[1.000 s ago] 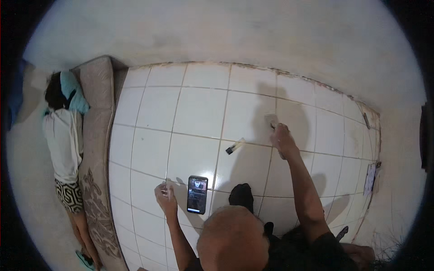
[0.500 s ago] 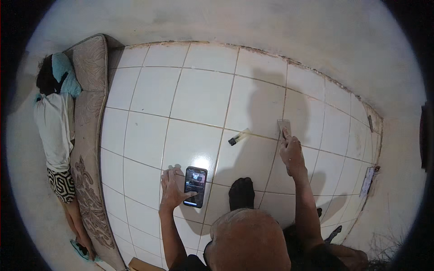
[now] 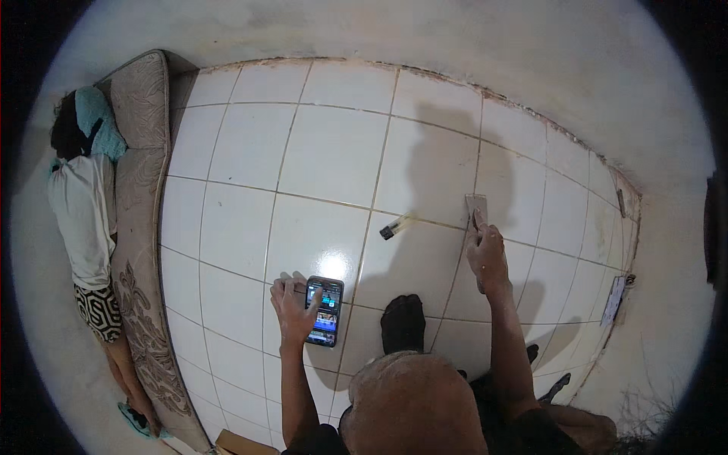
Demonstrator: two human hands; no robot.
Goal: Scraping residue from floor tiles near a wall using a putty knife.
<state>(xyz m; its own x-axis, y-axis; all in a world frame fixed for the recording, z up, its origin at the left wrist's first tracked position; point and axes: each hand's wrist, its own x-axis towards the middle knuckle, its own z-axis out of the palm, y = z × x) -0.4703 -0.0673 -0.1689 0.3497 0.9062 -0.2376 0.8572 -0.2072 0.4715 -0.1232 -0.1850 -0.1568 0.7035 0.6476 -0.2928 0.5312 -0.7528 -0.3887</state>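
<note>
A black smartphone lies on the white floor tiles, its screen lit with coloured pictures. Beside its left edge is my left hand, fingers spread and open, its thumb reaching over the upper screen. My right hand is closed round the handle of a scraper with a flat, wide metal blade. That blade points away from me, close to a grout line. Between the two hands, a small object, black at one end and pale yellowish at the other, lies on the tiles.
At the left, a person in a white top lies along a patterned sofa. A wall bounds the floor at the far side. A dark foot is near the middle. A pale flat strip lies by the right wall.
My left thumb has moved up the phone's screen, and the screen now shows different pictures. My right hand keeps the scraper in nearly the same place. The view has shifted slightly.
</note>
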